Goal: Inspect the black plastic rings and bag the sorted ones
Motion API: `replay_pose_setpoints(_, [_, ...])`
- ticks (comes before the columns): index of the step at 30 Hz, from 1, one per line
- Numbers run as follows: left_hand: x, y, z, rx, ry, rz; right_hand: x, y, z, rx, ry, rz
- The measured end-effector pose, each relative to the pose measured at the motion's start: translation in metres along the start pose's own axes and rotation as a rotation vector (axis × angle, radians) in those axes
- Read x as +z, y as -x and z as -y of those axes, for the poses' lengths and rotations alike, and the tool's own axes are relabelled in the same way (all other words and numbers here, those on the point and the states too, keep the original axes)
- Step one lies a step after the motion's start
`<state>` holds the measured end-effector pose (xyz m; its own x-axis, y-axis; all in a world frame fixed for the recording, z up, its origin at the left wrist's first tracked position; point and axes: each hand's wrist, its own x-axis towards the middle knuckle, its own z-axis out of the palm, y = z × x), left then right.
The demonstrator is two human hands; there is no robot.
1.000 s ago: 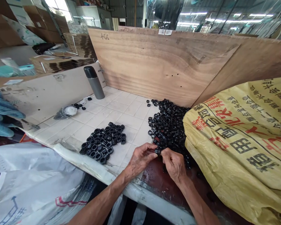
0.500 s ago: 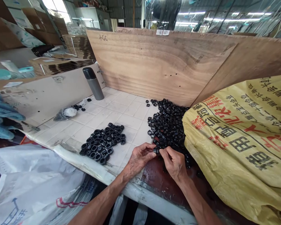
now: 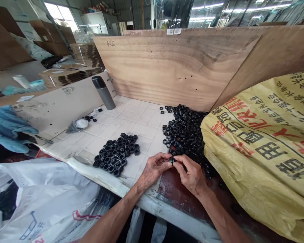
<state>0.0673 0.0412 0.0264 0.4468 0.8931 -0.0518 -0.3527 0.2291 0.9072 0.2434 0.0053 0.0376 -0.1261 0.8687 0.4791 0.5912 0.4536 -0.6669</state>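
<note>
Between the fingertips of both hands is a small black ring-shaped part (image 3: 171, 160), like a plastic nut. My left hand (image 3: 154, 167) pinches it from the left, thumb and forefinger closed on it. From the right, my right hand (image 3: 191, 172) grips the same part with thumb and forefinger. Just beyond the hands lies a big heap of black ring parts (image 3: 186, 130), up against the yellow sack. To the left, a smaller group of similar black rings (image 3: 114, 153) lies spread on the tabletop, many with their openings facing up.
A grey flask (image 3: 106, 96) stands at the back left of the tabletop (image 3: 131, 116). Near it lies a small clear bag (image 3: 77, 125) with black bits. A wooden board (image 3: 167, 67) closes the back. A yellow sack (image 3: 263, 145) bulges at right; a white sack (image 3: 53, 189) hangs front left.
My hands have come closer together around the black ring part, which now shows less between the fingertips. The whole view has shifted slightly; the piles look the same.
</note>
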Motion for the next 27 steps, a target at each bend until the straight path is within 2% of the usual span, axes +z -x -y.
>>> replay_pose_setpoints(4, [0.002,0.001,-0.004,0.000,-0.004,0.012,0.001,0.000,0.000,0.071,0.045,-0.028])
replay_pose_setpoints(8, [0.002,0.002,-0.007,-0.006,0.012,0.006,-0.001,0.001,0.002,0.005,-0.006,0.016])
replay_pose_setpoints(12, [0.002,0.002,-0.008,-0.016,0.017,0.021,-0.003,0.001,0.003,0.056,0.013,-0.009])
replay_pose_setpoints(16, [0.001,0.001,-0.009,-0.008,0.010,0.000,-0.002,0.001,0.002,-0.005,-0.009,0.022])
replay_pose_setpoints(19, [0.001,0.001,-0.009,-0.012,0.015,0.011,-0.001,0.001,0.002,0.059,0.009,-0.014])
replay_pose_setpoints(23, [0.001,0.002,-0.009,-0.019,0.009,0.022,-0.003,-0.001,0.005,0.038,-0.018,0.004])
replay_pose_setpoints(27, [0.000,0.003,-0.008,-0.032,-0.004,0.060,-0.007,-0.003,0.010,0.105,-0.016,-0.017])
